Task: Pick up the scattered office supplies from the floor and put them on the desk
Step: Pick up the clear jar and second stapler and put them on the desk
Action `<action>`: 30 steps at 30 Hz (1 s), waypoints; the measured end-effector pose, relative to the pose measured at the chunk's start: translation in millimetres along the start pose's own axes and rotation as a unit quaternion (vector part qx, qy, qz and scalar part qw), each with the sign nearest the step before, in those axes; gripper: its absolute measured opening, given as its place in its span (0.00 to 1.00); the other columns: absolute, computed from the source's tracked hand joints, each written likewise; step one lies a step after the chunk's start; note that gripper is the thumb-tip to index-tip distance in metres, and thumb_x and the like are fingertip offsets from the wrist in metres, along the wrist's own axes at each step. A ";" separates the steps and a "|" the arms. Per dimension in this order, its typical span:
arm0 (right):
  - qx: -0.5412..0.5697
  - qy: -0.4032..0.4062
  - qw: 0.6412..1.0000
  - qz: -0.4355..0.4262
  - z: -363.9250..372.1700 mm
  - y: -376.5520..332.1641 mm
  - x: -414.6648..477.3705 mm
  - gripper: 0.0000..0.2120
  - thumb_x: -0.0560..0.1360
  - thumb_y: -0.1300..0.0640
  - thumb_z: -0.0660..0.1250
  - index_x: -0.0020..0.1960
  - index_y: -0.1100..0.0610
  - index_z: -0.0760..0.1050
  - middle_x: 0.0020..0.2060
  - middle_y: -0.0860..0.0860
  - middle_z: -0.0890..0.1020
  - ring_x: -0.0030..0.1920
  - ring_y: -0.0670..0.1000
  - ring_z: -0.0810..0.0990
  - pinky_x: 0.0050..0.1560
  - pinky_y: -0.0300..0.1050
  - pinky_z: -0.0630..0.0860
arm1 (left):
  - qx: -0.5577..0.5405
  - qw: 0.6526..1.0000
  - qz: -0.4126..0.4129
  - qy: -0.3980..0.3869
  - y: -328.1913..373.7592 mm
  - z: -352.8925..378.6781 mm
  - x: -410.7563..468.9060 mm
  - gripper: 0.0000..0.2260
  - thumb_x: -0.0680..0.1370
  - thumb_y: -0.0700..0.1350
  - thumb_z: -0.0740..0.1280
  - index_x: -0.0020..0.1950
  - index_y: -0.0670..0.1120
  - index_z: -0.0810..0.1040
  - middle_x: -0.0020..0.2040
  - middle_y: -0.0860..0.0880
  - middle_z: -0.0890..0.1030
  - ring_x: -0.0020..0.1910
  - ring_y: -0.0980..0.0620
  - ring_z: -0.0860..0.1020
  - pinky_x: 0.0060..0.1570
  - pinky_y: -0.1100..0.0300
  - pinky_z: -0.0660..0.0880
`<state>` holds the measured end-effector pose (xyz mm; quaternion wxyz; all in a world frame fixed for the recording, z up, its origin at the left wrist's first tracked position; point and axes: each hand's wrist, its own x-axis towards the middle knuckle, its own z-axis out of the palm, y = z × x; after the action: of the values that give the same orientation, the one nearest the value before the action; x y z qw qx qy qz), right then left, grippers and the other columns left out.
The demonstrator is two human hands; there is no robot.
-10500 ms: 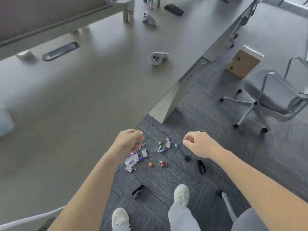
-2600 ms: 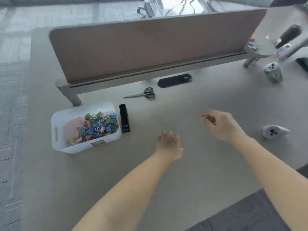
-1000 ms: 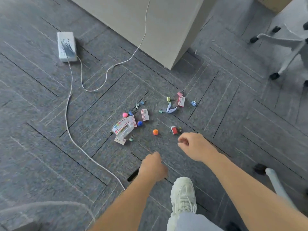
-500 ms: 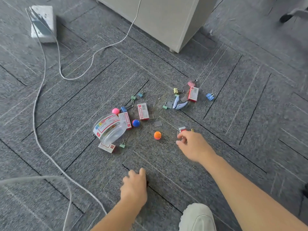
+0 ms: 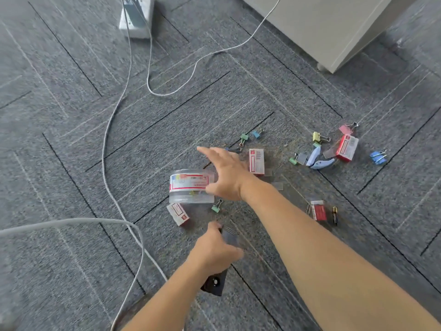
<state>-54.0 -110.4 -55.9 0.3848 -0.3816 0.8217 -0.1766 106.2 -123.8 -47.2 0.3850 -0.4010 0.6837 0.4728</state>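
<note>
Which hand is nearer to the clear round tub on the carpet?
Right. The right hand is open directly beside the clear tub; the left hand is nearer the camera, gripping a black stapler.

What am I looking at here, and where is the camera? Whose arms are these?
There is no machine here. These are a person's two bare arms, filmed by one camera worn on the head, which looks down at a carpet floor. The left hand grips a black thing, probably a stapler. The right hand is open, fingers spread, right at a clear tub. Scattered around are small staple boxes, coloured binder clips and a battery. A white cable runs across the floor, and a desk leg shows at the top right.
</note>
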 end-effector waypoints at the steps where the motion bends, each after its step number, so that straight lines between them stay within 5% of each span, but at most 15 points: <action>1: -0.022 -0.019 0.999 -0.018 5.3 -7.4 1.9 0.47 0.67 0.49 0.69 0.77 0.37 0.45 0.77 0.49 0.54 0.76 0.58 0.50 0.73 0.64 0.53 | 0.012 1.000 0.006 -0.004 -2.7 1.1 1.0 0.36 0.71 0.52 0.71 0.74 0.50 0.57 0.50 0.51 0.74 0.49 0.50 0.79 0.45 0.55 0.75; 5: -0.129 -0.039 0.986 -0.099 21.7 -20.4 -2.4 0.52 0.64 0.46 0.73 0.77 0.42 0.42 0.76 0.50 0.53 0.75 0.57 0.52 0.72 0.60 0.55 | 0.010 1.000 0.021 -0.014 -9.5 7.7 7.6 0.32 0.74 0.50 0.69 0.72 0.47 0.58 0.49 0.50 0.75 0.45 0.50 0.78 0.38 0.57 0.73; 11: -0.159 0.082 0.972 -0.150 56.6 -37.0 -8.9 0.48 0.64 0.34 0.71 0.75 0.46 0.50 0.63 0.56 0.68 0.59 0.58 0.71 0.60 0.59 0.71 | -0.013 1.000 0.017 -0.009 -20.9 17.7 7.6 0.30 0.72 0.48 0.69 0.70 0.49 0.60 0.52 0.47 0.79 0.50 0.47 0.80 0.42 0.53 0.76; 14: -0.123 0.107 0.975 -0.149 58.7 -45.6 -10.0 0.40 0.67 0.40 0.71 0.71 0.46 0.54 0.57 0.56 0.70 0.51 0.58 0.75 0.51 0.57 0.78 | -0.018 0.999 0.026 0.002 -25.6 18.9 8.3 0.33 0.71 0.51 0.71 0.72 0.52 0.59 0.53 0.49 0.79 0.50 0.49 0.80 0.51 0.48 0.79; 19: -0.118 0.106 0.985 -0.062 53.8 -67.0 -8.5 0.34 0.67 0.47 0.68 0.68 0.47 0.55 0.55 0.57 0.67 0.48 0.59 0.75 0.47 0.55 0.79 | -0.011 1.000 0.017 0.003 -31.0 19.2 7.4 0.33 0.69 0.52 0.69 0.72 0.54 0.60 0.55 0.51 0.77 0.49 0.51 0.79 0.52 0.47 0.80; 22: 0.124 0.087 0.988 -0.004 26.9 -63.7 -18.0 0.29 0.65 0.53 0.64 0.65 0.44 0.64 0.53 0.54 0.70 0.48 0.57 0.76 0.49 0.57 0.79 | -0.012 1.000 -0.011 -0.007 -27.0 13.6 -3.5 0.28 0.73 0.48 0.67 0.70 0.48 0.61 0.52 0.48 0.76 0.45 0.50 0.78 0.39 0.53 0.76; 24: 0.323 0.062 0.944 -0.006 -3.2 -56.8 -42.1 0.27 0.60 0.58 0.63 0.60 0.46 0.71 0.53 0.53 0.74 0.51 0.56 0.76 0.48 0.56 0.80 | -0.007 1.000 -0.017 -0.001 -17.0 11.3 -16.9 0.27 0.74 0.46 0.66 0.71 0.47 0.60 0.53 0.47 0.75 0.46 0.49 0.77 0.37 0.56 0.72; 27: 0.443 0.054 0.895 -0.011 -56.6 -60.0 -94.2 0.29 0.57 0.64 0.59 0.57 0.52 0.74 0.50 0.54 0.77 0.47 0.54 0.76 0.40 0.46 0.79 | -0.012 1.000 0.000 -0.004 14.7 9.0 -48.5 0.20 0.75 0.45 0.65 0.65 0.44 0.64 0.53 0.45 0.74 0.48 0.46 0.75 0.40 0.55 0.71; 30: 0.560 0.038 0.827 0.012 -122.7 -85.1 -158.2 0.25 0.61 0.61 0.60 0.58 0.56 0.75 0.51 0.58 0.79 0.53 0.60 0.77 0.51 0.57 0.77 | -0.029 0.999 0.020 -0.023 58.0 1.0 -110.5 0.18 0.74 0.45 0.65 0.62 0.44 0.66 0.55 0.44 0.75 0.48 0.46 0.75 0.38 0.57 0.71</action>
<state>-41.1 -45.2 151.3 0.5032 -0.0833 0.6003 -0.6160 95.6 -89.0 72.2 0.3796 -0.3868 0.6686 0.5092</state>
